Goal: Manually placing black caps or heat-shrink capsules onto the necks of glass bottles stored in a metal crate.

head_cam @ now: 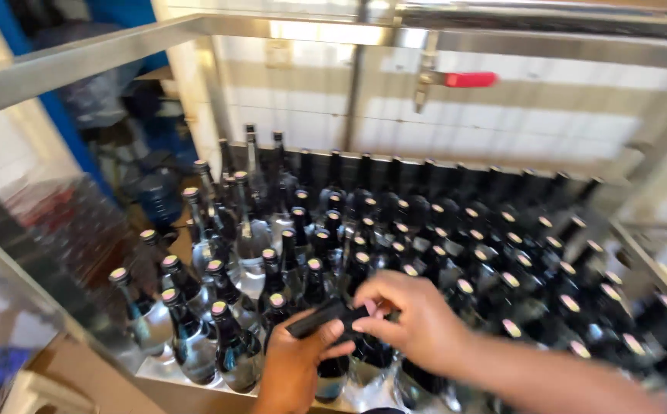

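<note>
Head view: our left hand point(297, 366) and right hand point(410, 322) both pinch a dark bottle point(326, 317), fingers curled round its neck, low over the packed bottles point(441, 245) in the steel tray point(80, 330)

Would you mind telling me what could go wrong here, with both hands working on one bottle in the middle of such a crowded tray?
The glass bottles stand packed neck to neck. The right hand reaches across them, so its forearm might knock some over.

Both the right hand and the left hand pinch a dark bottle neck that lies tilted. If either grip slips, it could strike its neighbours and crack.

The front bottles stand close to the metal tray's edge and may tip off.
</note>
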